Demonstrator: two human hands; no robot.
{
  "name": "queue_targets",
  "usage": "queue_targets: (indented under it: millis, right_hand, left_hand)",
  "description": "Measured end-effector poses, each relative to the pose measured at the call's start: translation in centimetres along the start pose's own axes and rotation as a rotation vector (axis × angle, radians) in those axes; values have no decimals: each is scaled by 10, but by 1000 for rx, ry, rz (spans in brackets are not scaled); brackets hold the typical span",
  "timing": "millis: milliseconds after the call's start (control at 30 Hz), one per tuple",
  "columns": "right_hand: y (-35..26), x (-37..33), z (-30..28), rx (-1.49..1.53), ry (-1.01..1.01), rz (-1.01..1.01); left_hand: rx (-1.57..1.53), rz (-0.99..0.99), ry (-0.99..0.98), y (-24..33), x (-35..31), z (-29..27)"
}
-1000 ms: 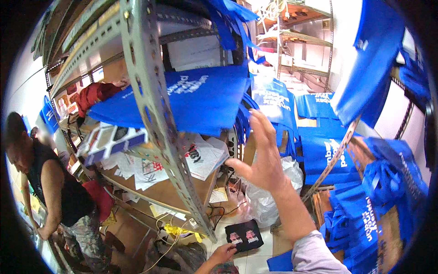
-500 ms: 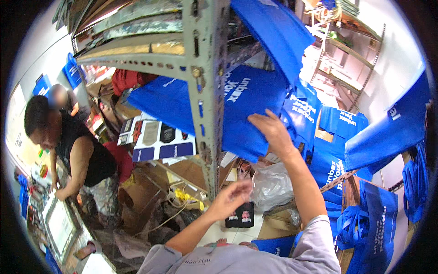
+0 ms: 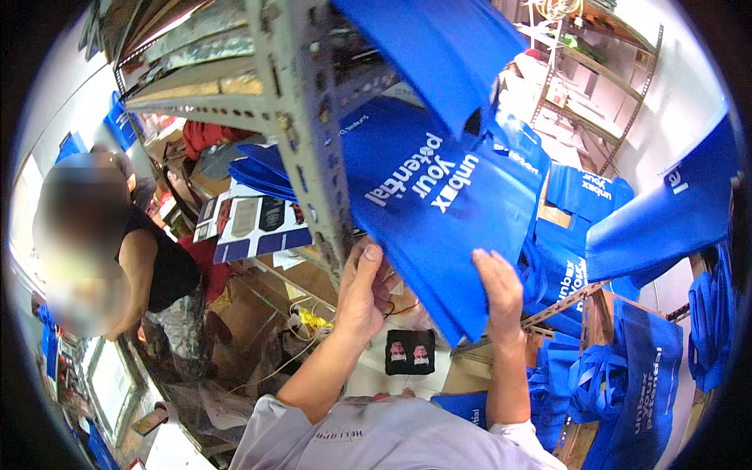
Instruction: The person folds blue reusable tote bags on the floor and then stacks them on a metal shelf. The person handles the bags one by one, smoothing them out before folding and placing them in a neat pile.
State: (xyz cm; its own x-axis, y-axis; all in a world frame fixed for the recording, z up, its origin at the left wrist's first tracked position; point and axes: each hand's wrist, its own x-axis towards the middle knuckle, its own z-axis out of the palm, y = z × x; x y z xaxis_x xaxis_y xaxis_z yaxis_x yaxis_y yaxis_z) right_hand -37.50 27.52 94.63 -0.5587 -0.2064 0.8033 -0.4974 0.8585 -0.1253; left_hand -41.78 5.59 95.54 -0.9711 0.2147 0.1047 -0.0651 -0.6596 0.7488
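A stack of blue printed fabric bags point(image 3: 489, 207) hangs over the shelf edge toward me, its near corner tilted down between my hands. My right hand point(image 3: 503, 294) is closed on the right edge of the stack, fingertips lying over the top. My left hand point(image 3: 363, 290) is beside the stack's left edge, thumb stretched up and palm turned toward the bags; its other fingers are partly hidden. Above, another blue bag point(image 3: 439, 59) droops from a higher level.
A perforated metal post point(image 3: 301, 149) stands left of the stack. Printed cards point(image 3: 254, 223) lie behind it. More blue bags point(image 3: 650, 384) hang at right. A black printed cloth item point(image 3: 410, 352) lies below. A co-worker point(image 3: 160, 270) stands at left by a framed screen point(image 3: 110, 384).
The bag stack has come toward me and down. My right hand moved from its top to its right edge, and my left hand rose to its left edge.
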Motion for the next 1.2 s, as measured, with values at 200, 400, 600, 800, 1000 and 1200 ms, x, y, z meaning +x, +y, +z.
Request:
queue_targets:
  millis: [200, 400, 600, 800, 1000, 1200]
  right_hand:
    - [-12, -33, -6, 51, -94, 39]
    - [-21, -52, -6, 144, -191, 84]
    - [-4, -63, -52, 447, -435, 194]
    - [39, -35, -152, 1013, -587, 104]
    - [-15, 124, -103, 267, 99, -197]
    - [-62, 233, -48, -256, 249, -376]
  left_hand:
    - [-76, -84, 36, 4, -6, 20]
    - [265, -145, 159, -5, -5, 30]
    - [530, -133, -22, -17, -16, 43]
    - [571, -6, -229, -11, -20, 69]
    - [566, 39, -203, -17, -35, 75]
    - [484, -60, -274, -33, -48, 80]
